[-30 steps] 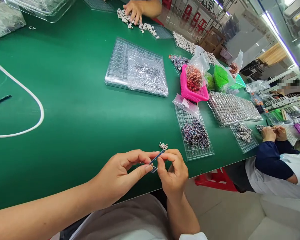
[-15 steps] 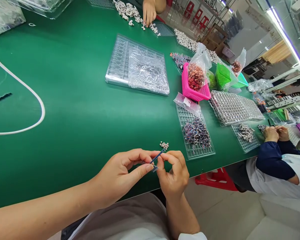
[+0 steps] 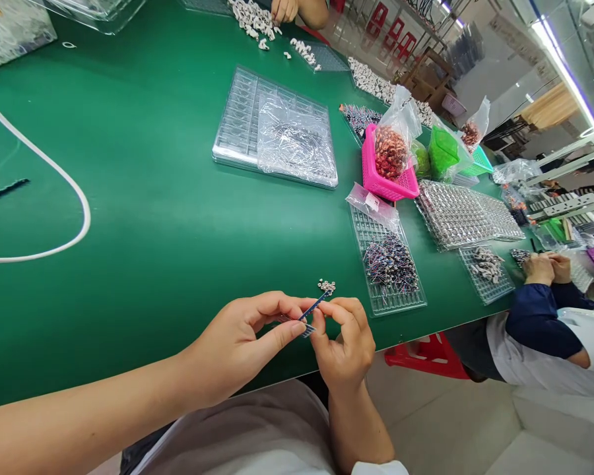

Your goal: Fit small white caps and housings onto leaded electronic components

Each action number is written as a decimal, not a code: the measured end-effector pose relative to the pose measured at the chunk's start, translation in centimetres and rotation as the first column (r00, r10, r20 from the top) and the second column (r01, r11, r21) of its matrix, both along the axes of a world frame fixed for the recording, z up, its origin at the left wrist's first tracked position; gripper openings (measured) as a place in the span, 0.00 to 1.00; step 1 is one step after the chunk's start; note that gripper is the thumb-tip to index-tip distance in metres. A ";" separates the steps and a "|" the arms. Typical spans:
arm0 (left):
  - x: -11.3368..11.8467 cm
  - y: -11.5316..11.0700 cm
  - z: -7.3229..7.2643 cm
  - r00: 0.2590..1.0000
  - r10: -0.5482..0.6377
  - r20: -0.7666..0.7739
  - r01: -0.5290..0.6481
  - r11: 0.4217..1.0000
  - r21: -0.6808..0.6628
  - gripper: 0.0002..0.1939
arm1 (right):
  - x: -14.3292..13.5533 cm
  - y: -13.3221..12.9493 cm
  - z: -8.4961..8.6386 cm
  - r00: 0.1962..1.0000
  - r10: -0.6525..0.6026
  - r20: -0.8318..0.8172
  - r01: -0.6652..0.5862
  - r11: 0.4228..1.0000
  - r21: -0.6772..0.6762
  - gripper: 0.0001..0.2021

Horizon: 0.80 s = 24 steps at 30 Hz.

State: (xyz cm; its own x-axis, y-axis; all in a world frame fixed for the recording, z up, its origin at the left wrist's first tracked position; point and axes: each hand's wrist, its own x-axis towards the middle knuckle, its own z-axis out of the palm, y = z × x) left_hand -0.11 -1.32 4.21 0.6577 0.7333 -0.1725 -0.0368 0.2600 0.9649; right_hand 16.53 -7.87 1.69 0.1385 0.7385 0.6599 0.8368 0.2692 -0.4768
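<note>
Pinched between the thumb and fingers of the left hand (image 3: 242,336) is a slim blue strip (image 3: 313,307), slanting up to the right over the near side of the green table (image 3: 153,231); the right hand (image 3: 346,343) brings thumb and forefinger against it, though I can't tell whether they grasp the strip itself or some tiny piece on it. If the left pinch slackened, the strip could twist or slide out, being so narrow. Its upper end reaches towards the small pale parts (image 3: 327,286) just beyond the fingers, so a careless nudge might scatter them. Over to the right, a knuckle or cuff brushing the tangled wire-legged parts (image 3: 390,264) on their clear tray (image 3: 376,307) might drag a few loose, their leads looking quick to snag. As for what I can't make out, the dark twisted piece (image 3: 4,191) at far left runs out of sight, and so does the white cord (image 3: 82,198). A gridded scrap (image 3: 308,330) under the strip is half covered by the left thumb, and the fingertips mask whatever lies between them. Across the table, another person's hand (image 3: 284,9) is cut off at the top; at right, a co-worker's fingers hide their work.
</note>
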 end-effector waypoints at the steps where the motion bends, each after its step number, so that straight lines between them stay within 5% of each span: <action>1: 0.0 0.0 0.0 1.000 -0.002 -0.004 0.002 1.000 -0.001 0.05 | 0.0 0.0 0.0 1.000 0.000 0.001 0.000 1.000 0.001 0.10; 10: 0.2 0.7 0.8 1.000 0.017 0.013 -0.015 0.992 -0.121 0.07 | 0.0 0.0 -0.1 0.998 0.028 0.053 -0.029 0.999 0.014 0.13; 15: 0.2 0.8 0.7 1.000 0.021 -0.019 -0.022 0.997 -0.081 0.08 | 0.2 -0.1 -0.1 0.995 0.087 0.046 -0.087 0.996 -0.002 0.16; 20: 0.0 0.6 0.4 0.998 0.001 -0.062 0.007 0.992 0.123 0.07 | 0.1 -0.2 0.2 0.990 0.059 -0.130 -0.064 0.997 -0.040 0.10; 24: -0.3 0.2 0.0 0.999 0.010 -0.047 0.011 0.904 0.427 0.05 | 0.3 -0.2 0.4 0.927 0.047 -0.371 -0.123 0.975 -0.185 0.03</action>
State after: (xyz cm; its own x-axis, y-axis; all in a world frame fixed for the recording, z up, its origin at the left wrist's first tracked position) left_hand -0.37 -1.08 4.21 0.6568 0.7435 0.1259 0.0117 -0.1770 0.9841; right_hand 16.86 -8.03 2.07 0.2702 0.8701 0.4123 0.5745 0.1979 -0.7942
